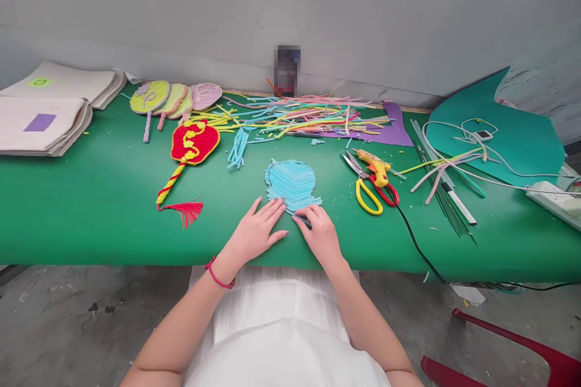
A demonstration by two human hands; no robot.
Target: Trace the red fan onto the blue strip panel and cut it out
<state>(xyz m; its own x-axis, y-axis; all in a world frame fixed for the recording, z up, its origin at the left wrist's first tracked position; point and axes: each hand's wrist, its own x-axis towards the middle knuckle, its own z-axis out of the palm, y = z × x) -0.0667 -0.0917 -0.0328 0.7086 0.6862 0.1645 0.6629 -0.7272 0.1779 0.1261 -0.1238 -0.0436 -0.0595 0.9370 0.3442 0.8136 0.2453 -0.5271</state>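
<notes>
Left hand and right hand touch one blue fan.

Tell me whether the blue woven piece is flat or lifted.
Flat: the blue woven piece rests on the table, left hand and right hand touching it.

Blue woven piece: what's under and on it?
The blue woven piece lies on the green table cover. The left hand and right hand rest on its near edge, covering that part.

A small thing at the back of the tabletop is blurred. The left hand and right hand cover the bottom of the blue woven shape. The red chair is cut off at the edge.
</notes>
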